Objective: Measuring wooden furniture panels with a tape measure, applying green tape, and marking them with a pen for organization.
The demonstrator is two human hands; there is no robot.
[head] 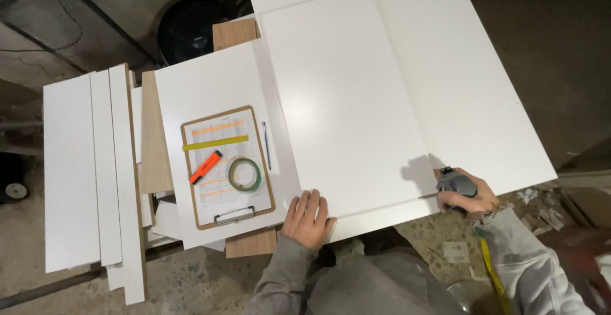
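The left hand is laid flat, fingers loosely together, on the near edge of the white panel. A grey tape measure is gripped in the right hand's curled fingers, right at the panel's corner. A clipboard is parked just left of the left fingertips.

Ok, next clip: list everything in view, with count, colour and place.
large panels: two, white, stacked, centre and right
narrow boards: several, white, far left
clipboard: one, brown, with a printed sheet, on a white panel left of centre
highlighter: one, orange, on the clipboard
tape roll: one, green, on the clipboard
pen: one, blue, right of the clipboard
left hand: flat on the panels' near edge
right hand: grips a grey tape measure at the upper panel's near right corner
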